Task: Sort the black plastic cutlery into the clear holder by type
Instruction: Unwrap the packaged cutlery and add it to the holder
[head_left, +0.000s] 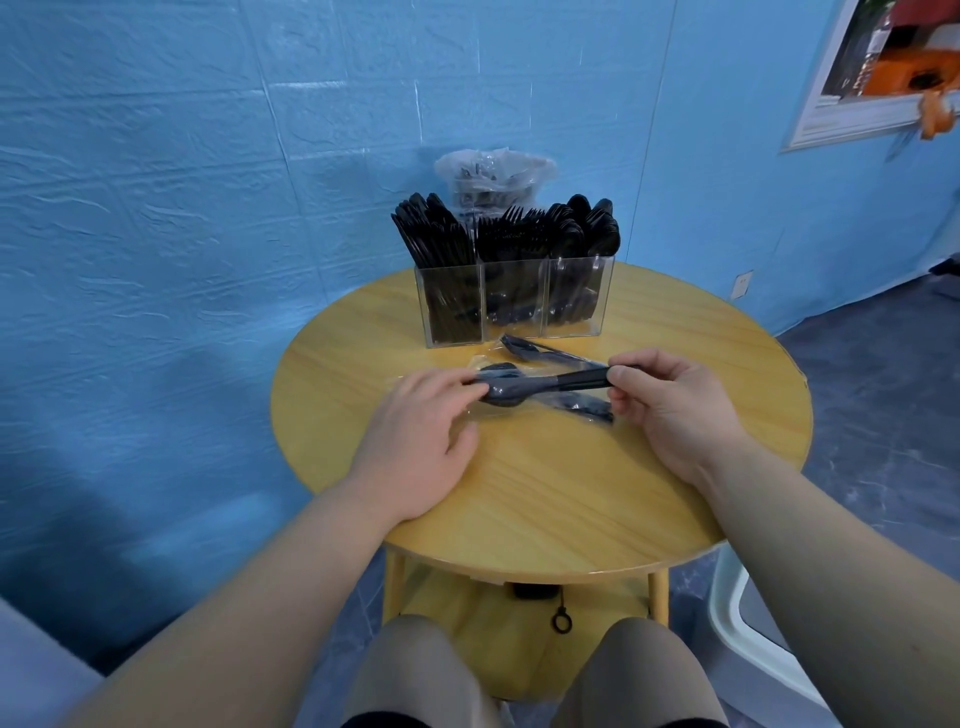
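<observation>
Item: clear-wrapped black plastic cutlery pack (540, 388), held just above round yellow wooden table (545, 499), near three-compartment clear holder (514, 299); our left hand (415, 431) pinched its bowl end, right hand (670, 402) clamped the handles; we judged peeling the wrapper slowly best

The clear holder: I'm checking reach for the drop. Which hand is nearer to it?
Right, marginally. The right hand sits just in front of the clear holder's right end; the left hand lies lower, in front of its left end.
</observation>
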